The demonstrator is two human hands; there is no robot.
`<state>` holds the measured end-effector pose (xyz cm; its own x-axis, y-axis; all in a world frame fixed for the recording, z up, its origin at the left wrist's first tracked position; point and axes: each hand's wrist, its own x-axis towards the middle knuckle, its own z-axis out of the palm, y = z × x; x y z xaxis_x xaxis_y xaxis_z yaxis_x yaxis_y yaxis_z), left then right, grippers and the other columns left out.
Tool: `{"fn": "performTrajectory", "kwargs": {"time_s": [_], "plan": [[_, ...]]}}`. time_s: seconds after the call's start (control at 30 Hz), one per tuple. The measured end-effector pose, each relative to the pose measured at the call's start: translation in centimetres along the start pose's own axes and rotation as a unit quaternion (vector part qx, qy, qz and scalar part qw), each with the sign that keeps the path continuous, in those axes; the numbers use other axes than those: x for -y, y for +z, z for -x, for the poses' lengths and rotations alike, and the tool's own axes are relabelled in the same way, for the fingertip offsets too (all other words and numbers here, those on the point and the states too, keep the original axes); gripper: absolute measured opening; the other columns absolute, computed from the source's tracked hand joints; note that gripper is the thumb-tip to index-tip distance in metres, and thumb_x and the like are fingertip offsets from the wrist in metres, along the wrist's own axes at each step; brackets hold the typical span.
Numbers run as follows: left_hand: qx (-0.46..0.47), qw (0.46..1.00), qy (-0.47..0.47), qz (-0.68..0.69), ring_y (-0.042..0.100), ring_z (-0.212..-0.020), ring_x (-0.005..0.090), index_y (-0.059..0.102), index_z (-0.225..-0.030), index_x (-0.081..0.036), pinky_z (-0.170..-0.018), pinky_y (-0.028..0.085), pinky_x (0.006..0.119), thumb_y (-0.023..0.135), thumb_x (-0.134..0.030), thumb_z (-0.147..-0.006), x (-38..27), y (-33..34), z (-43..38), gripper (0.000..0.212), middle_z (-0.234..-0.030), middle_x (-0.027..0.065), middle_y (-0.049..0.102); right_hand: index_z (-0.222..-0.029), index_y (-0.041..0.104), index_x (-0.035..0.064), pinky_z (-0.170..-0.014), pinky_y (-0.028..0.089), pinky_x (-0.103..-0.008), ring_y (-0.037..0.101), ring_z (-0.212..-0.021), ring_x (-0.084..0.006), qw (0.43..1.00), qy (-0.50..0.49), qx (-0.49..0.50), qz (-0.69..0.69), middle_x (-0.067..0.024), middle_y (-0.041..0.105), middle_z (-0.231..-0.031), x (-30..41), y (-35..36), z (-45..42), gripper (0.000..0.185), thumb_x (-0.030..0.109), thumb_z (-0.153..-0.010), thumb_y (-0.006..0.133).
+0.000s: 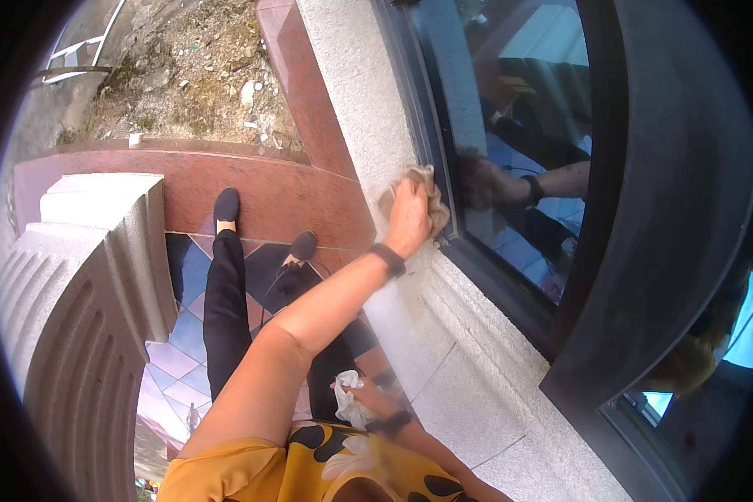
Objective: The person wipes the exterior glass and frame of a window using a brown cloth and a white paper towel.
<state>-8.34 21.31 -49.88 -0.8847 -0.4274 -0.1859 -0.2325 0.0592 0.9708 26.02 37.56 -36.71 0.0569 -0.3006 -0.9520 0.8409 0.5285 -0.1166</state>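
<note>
My left hand is shut on a crumpled beige cloth. The cloth presses against the rough white ledge, right beside the dark frame of a window. Low in front of my waist, my right hand grips a crumpled white cloth or tissue. Both wrists carry a dark band. The window glass mirrors my left arm and the cloth.
An open dark window sash curves along the right. Beside my left leg stands a fluted white pillar or baluster. Diamond-patterned tiles lie underfoot, bordered by a reddish stone step. Beyond it is rubble-strewn ground.
</note>
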Motion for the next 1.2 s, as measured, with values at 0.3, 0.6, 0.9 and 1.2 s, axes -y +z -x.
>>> {"fn": "performTrajectory", "kwargs": {"time_s": [0.3,0.6,0.9,1.2], "plan": [[0.117,0.993,0.013,0.008,0.063,-0.091,0.0417,0.062,-0.093,0.001,-0.08,0.05,0.049,0.063,-0.004,-0.085,-3.5,-6.9,-2.9,0.01,-0.096,0.025,0.063,-0.119,0.073,0.0061,-0.083,0.051,-0.0279,0.064,-0.093,-0.0111,0.997,0.054,-0.044,-0.016,-0.0013,0.074,-0.106,2.0,1.1,0.6,0.03,0.027,-0.099,0.064],[-0.181,0.954,0.167,-0.171,0.056,-0.1,0.0484,0.064,-0.116,-0.009,-0.086,0.051,0.051,0.061,-0.005,-0.087,-1.5,-8.3,-21.3,0.03,-0.117,0.0276,0.046,-0.118,0.073,0.0055,-0.081,0.05,-0.0276,0.063,-0.09,-0.0101,0.999,0.015,-0.032,-0.035,-0.0002,0.073,-0.103,0.6,0.9,-0.1,0.03,0.028,-0.099,0.064],[0.093,0.979,0.081,-0.161,0.057,-0.096,0.0388,0.053,-0.125,0.006,-0.082,0.055,0.043,0.06,0.007,-0.072,-3.3,0.1,0.6,0.054,-0.111,0.0224,0.046,-0.118,0.073,0.0054,-0.084,0.05,-0.0282,0.063,-0.093,-0.0116,1.0,0.014,-0.01,-0.018,-0.002,0.073,-0.105,0.8,1.1,0.4,0.031,0.028,-0.098,0.065],[0.343,0.93,0.044,-0.124,0.06,-0.101,0.0366,0.067,-0.104,-0.001,-0.087,0.053,0.045,0.061,-0.006,-0.079,-1.3,-0.6,3.2,0.026,-0.115,0.0234,0.053,-0.118,0.072,0.0049,-0.073,0.05,-0.0262,0.061,-0.082,-0.0086,0.998,0.0,-0.008,-0.065,0.0015,0.068,-0.094,0.2,1.9,0.4,0.029,0.026,-0.1,0.063]]}}
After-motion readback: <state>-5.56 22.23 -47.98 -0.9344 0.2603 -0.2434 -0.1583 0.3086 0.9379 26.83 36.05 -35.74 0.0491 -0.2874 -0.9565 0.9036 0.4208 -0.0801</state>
